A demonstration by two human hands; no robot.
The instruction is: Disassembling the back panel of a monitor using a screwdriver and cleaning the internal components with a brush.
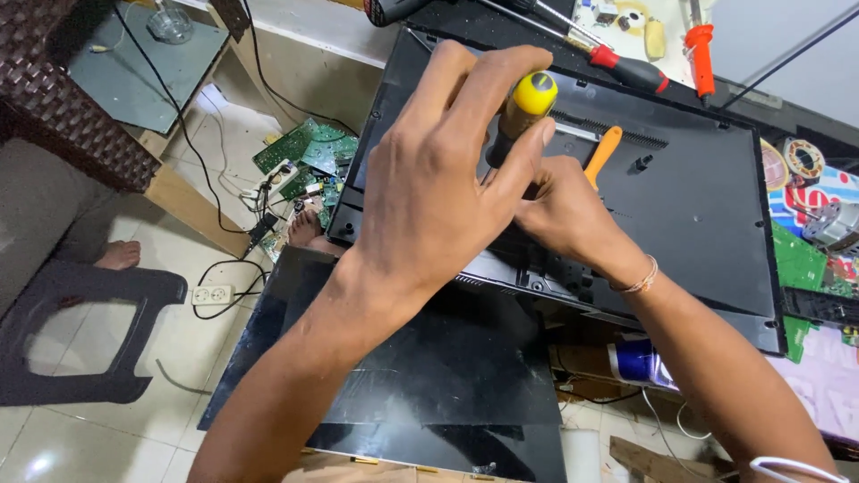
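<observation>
Far left on the tiled floor: dark plastic stool (80, 331), white power strip (212, 294), loose green circuit boards (309, 152). Centre: left hand (429, 188) clenched on a yellow-capped screwdriver (523, 107), tip down on the matte black back cover (698, 197) of a flat panel lying on the surface. Right hand (564, 210) steadies near the tip; its grip can't be made out. Cover still seated, so opening looks early. Orange pry tool (604, 154) rests on the cover; red-handled screwdrivers (640, 72) behind.
</observation>
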